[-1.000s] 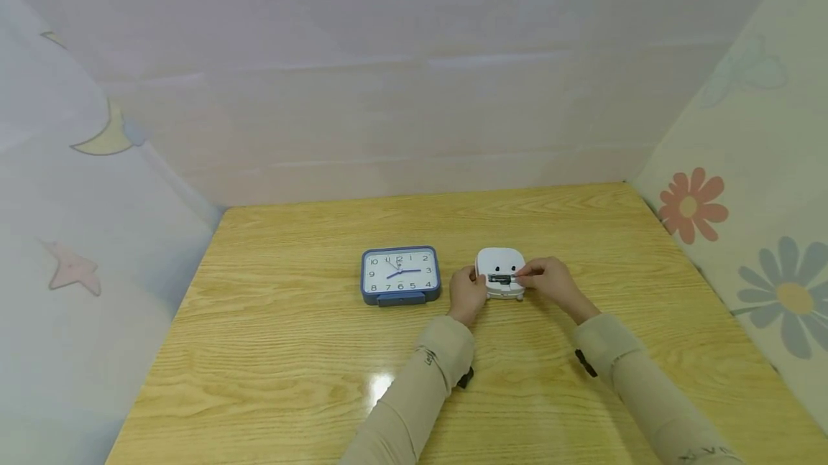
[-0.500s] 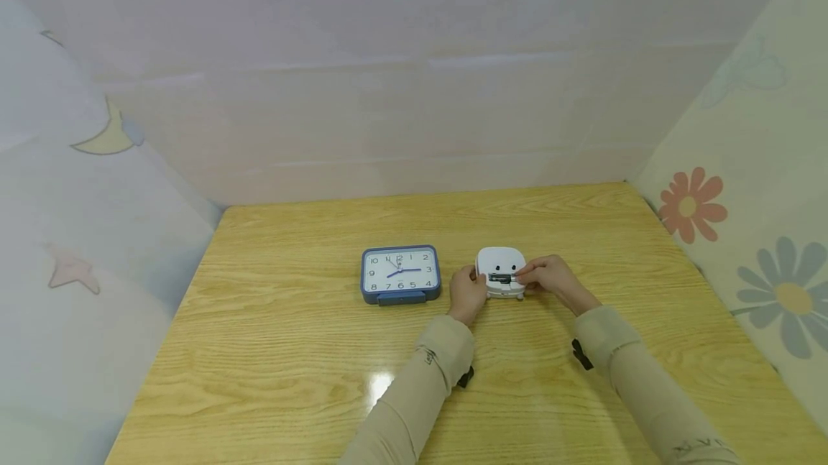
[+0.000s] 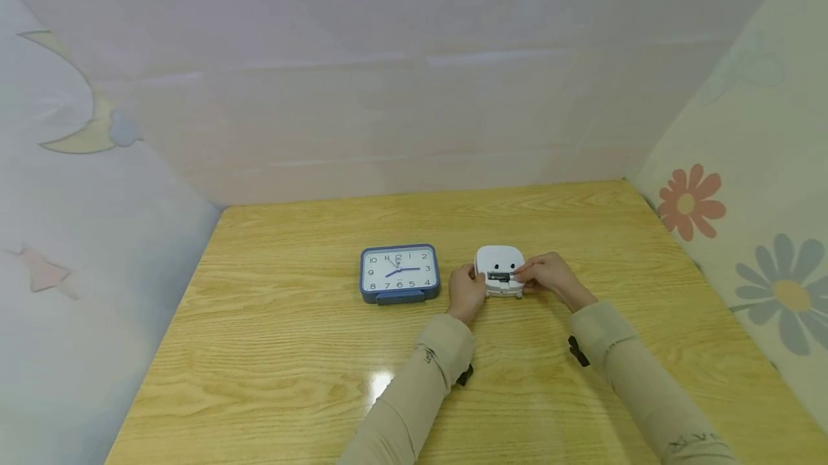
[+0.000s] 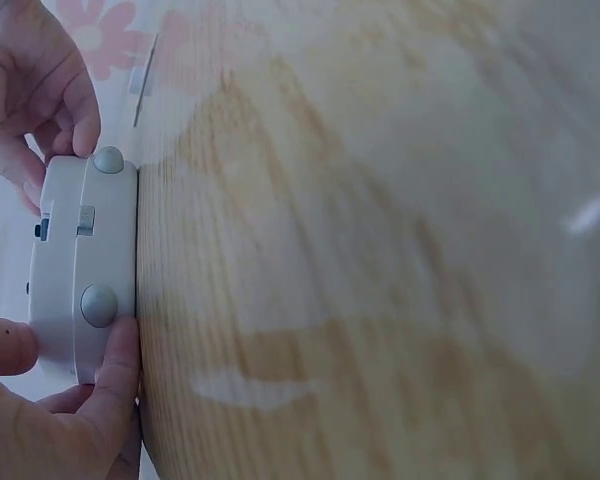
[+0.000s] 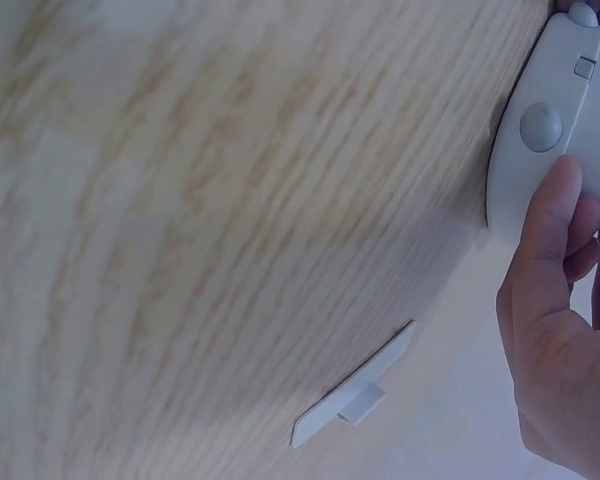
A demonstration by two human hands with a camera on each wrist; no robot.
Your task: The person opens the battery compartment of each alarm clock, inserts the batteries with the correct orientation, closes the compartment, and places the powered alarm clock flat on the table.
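Your left hand grips the left edge of the white clock, which lies face-down on the bench just right of centre, its open battery slot facing up. The battery sits in that slot with its long axis running 9 to 3 o'clock. Your right hand comes in from 3 o'clock, its fingers curled and pinching at the battery's right end; whether they truly clasp it or only press on it cannot be told. The right hand is therefore the nearer one to the battery, while the left steadies the case. At 9 o'clock, near but apart, lies the blue clock, face up. A small white cover lies on the bench by your right hand.
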